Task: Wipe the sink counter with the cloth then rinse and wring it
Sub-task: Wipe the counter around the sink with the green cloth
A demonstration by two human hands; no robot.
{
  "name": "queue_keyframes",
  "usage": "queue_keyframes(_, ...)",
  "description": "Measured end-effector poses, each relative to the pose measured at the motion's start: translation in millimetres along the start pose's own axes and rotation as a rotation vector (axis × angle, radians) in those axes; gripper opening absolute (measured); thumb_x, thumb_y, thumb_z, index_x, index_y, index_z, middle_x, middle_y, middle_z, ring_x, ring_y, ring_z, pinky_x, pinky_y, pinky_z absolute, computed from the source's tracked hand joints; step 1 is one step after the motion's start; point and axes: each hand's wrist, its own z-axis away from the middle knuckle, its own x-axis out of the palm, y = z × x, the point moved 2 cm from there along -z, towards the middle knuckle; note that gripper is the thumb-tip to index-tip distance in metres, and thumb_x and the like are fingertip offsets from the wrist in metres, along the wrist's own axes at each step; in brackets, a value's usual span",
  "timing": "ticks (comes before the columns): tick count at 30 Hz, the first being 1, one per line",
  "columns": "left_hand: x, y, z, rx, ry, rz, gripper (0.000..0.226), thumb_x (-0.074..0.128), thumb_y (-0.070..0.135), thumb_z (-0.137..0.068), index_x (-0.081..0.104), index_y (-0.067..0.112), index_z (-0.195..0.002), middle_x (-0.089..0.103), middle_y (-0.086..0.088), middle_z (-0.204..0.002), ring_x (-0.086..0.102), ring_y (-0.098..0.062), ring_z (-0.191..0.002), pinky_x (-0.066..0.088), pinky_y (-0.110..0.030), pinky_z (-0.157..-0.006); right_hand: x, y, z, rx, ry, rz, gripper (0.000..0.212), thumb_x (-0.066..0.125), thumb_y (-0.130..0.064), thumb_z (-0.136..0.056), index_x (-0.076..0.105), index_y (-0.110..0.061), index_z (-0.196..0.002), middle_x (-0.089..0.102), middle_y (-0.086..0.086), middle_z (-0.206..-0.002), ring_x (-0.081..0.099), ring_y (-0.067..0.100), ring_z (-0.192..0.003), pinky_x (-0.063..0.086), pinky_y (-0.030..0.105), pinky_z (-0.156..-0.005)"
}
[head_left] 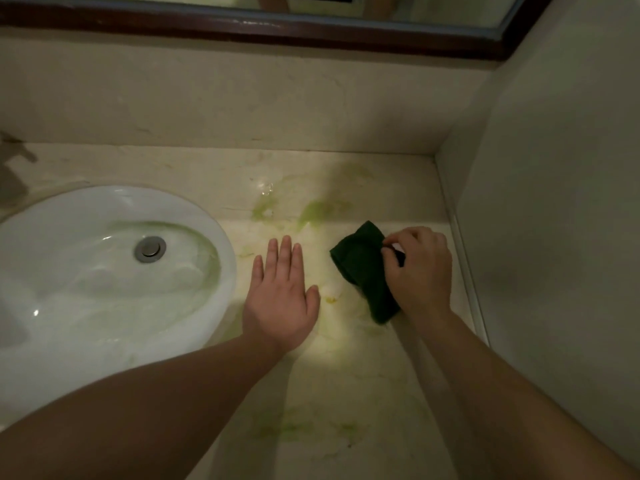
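Note:
A dark green cloth [360, 265] lies bunched on the pale marble counter [346, 382], right of the sink. My right hand [420, 271] grips its right side with curled fingers. My left hand [282, 296] rests flat on the counter with straight fingers, between the cloth and the white oval sink basin [104, 271]. Green smears [318, 211] mark the counter beyond the hands, and fainter ones [287, 429] lie nearer me. The basin holds greenish water around a metal drain [150, 249].
A backsplash wall [242, 98] rises behind the counter, with a dark-framed mirror [277, 26] above it. A side wall [554, 202] closes the counter on the right. Part of a faucet [14, 168] shows at the far left edge.

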Motion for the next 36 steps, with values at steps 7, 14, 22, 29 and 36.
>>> queue_keyframes(7,-2.8,0.3,0.2,0.001,-0.013,0.012,0.072,0.014,0.047,-0.096,-0.003,0.009,-0.155,-0.008,-0.014,-0.164,-0.014,-0.028,-0.15,0.0,-0.049,-0.123,24.1,-46.7,-3.5,-0.141,-0.252,0.309,0.029,0.05,-0.041,-0.09,0.055,-0.016,-0.106,0.054,0.004,-0.107,0.049,0.021,-0.09,0.045,0.035,-0.074)
queue_keyframes(14,-3.0,-1.5,0.7,0.015,-0.018,0.025,0.073,0.011,0.048,-0.095,-0.003,0.008,-0.155,-0.008,-0.014,-0.164,-0.014,-0.029,-0.15,0.001,-0.049,-0.122,-24.0,-23.7,-23.2,0.367,-0.19,-0.598,0.011,0.052,-0.019,-0.094,0.063,-0.017,-0.093,0.063,0.001,-0.093,0.06,0.015,-0.082,0.052,0.031,-0.069)
queue_keyframes(22,-1.7,-0.8,0.1,0.01,-0.006,0.013,0.074,0.012,0.048,-0.094,-0.001,0.008,-0.155,-0.006,-0.014,-0.164,-0.012,-0.029,-0.15,0.002,-0.049,-0.122,-107.1,-4.9,-72.9,0.495,-0.01,-1.114,0.019,0.045,-0.009,-0.089,0.06,-0.02,-0.084,0.063,0.003,-0.087,0.06,0.022,-0.086,0.049,0.038,-0.076)
queue_keyframes(29,-1.2,-0.6,-0.9,0.003,0.01,0.007,0.074,0.016,0.047,-0.094,0.004,0.007,-0.155,-0.001,-0.015,-0.164,-0.007,-0.03,-0.151,0.005,-0.051,-0.122,-142.5,-36.9,-102.0,0.087,-0.199,-0.777,0.025,0.05,-0.002,-0.09,0.062,-0.022,-0.082,0.065,0.0,-0.083,0.065,0.011,-0.073,0.055,0.026,-0.067)
queue_keyframes(36,0.7,-1.6,-0.7,0.009,0.017,0.007,0.073,0.016,0.047,-0.094,0.003,0.008,-0.155,-0.001,-0.015,-0.164,-0.008,-0.029,-0.151,0.003,-0.049,-0.122,-50.0,-8.1,-74.1,0.14,-0.367,-0.364,0.039,0.048,-0.019,-0.096,0.053,-0.026,-0.133,0.056,0.001,-0.135,0.051,0.019,-0.124,0.041,0.029,-0.099)
